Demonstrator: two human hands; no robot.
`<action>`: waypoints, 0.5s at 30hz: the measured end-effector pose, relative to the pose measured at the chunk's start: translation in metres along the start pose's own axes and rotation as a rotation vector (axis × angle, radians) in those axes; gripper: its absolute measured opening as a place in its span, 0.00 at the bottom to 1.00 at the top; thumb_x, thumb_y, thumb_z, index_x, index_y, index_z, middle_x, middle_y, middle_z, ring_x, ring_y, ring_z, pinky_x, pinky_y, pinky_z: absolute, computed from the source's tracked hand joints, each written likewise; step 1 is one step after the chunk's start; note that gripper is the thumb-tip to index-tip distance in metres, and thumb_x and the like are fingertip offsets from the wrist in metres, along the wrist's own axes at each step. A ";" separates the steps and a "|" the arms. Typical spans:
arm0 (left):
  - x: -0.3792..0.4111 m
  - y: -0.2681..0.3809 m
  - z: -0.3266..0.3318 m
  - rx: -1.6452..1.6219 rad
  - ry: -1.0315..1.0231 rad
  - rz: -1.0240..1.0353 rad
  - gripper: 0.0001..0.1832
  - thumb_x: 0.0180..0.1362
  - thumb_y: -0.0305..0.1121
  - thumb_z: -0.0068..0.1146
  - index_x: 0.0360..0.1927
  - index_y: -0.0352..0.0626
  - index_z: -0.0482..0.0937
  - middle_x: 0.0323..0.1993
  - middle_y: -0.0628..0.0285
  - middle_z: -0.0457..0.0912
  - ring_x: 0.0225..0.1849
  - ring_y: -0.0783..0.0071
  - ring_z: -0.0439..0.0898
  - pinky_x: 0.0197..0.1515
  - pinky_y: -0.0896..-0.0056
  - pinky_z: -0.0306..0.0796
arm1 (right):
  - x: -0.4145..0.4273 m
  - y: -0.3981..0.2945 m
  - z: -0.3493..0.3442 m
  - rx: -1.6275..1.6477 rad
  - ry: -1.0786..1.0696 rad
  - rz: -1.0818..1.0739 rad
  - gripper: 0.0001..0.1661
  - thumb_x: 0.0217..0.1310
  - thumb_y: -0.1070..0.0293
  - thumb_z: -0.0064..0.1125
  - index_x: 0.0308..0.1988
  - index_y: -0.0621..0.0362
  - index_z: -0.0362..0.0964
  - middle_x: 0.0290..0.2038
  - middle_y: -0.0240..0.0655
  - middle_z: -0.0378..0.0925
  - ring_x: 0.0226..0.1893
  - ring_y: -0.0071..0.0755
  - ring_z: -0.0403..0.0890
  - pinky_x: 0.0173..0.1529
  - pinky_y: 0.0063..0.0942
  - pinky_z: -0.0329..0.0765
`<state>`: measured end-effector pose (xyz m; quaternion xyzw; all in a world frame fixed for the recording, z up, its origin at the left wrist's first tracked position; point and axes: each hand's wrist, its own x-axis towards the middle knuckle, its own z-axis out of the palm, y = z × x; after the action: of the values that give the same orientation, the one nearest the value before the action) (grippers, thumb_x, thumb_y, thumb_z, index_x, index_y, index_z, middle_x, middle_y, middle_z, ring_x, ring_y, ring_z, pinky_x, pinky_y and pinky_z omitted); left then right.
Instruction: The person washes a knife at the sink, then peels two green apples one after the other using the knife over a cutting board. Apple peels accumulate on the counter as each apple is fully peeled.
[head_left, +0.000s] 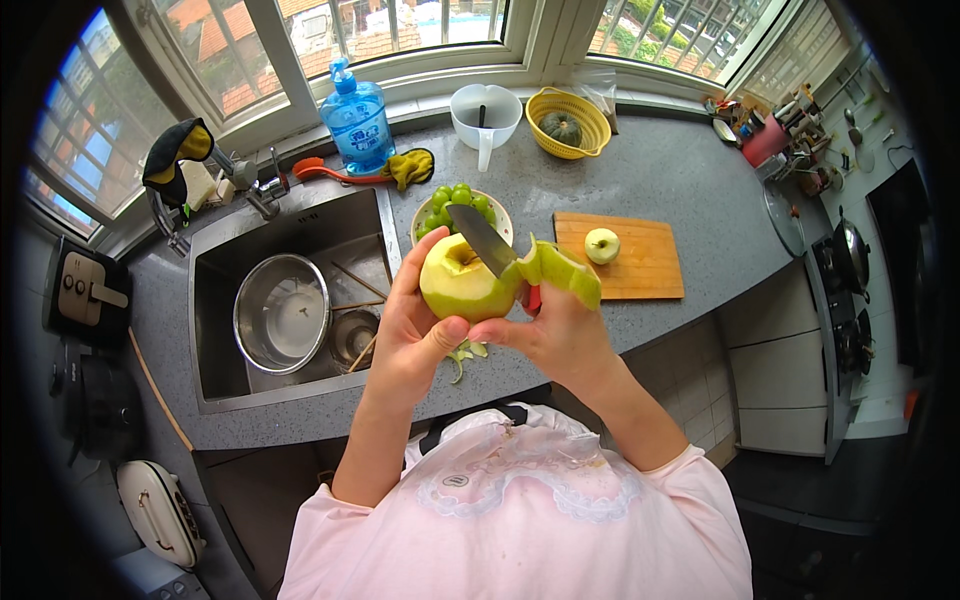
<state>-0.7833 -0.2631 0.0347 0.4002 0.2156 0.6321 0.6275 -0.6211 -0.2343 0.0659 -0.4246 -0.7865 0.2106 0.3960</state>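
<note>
My left hand (409, 330) holds a green apple (469, 281) from its left side. The apple's top is bare pale flesh, and green skin remains around its lower part. My right hand (566, 334) grips a paring knife (484, 238) by its red handle, mostly hidden by the fingers. The dark blade lies across the apple's upper right side. A long curl of green peel (570, 274) drapes over my right hand. Both thumbs meet at the apple's near side. A smaller peeled apple (602, 246) rests on a wooden cutting board (645, 277) to the right.
Peel scraps (466, 356) lie on the counter below my hands. Behind the apple stands a bowl (504, 217) of green grapes (459, 199). The sink (289, 214) at left contains a metal basin (281, 315) and chopsticks (360, 281). A yellow basket (592, 120) holds a squash (561, 129).
</note>
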 end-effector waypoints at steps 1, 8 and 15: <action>0.000 0.000 0.001 0.012 0.004 0.019 0.46 0.53 0.34 0.66 0.69 0.36 0.49 0.61 0.52 0.66 0.63 0.63 0.67 0.64 0.62 0.62 | 0.000 0.000 0.000 -0.018 0.012 -0.020 0.43 0.32 0.31 0.69 0.30 0.61 0.67 0.18 0.30 0.61 0.18 0.27 0.62 0.23 0.25 0.62; 0.003 0.004 0.001 0.008 -0.018 0.028 0.47 0.51 0.31 0.68 0.68 0.37 0.49 0.61 0.52 0.66 0.63 0.63 0.68 0.64 0.62 0.63 | 0.009 -0.004 -0.011 0.143 -0.035 0.082 0.43 0.30 0.34 0.73 0.31 0.61 0.67 0.20 0.29 0.63 0.20 0.25 0.63 0.24 0.24 0.64; 0.004 0.002 0.004 0.000 0.024 0.016 0.47 0.49 0.30 0.69 0.68 0.38 0.50 0.61 0.52 0.66 0.63 0.63 0.67 0.64 0.62 0.63 | 0.002 0.004 -0.005 0.066 -0.056 0.061 0.42 0.35 0.32 0.69 0.31 0.62 0.68 0.20 0.30 0.64 0.20 0.26 0.64 0.24 0.24 0.64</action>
<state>-0.7806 -0.2606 0.0392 0.3944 0.2200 0.6417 0.6199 -0.6158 -0.2310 0.0673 -0.4289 -0.7765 0.2602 0.3813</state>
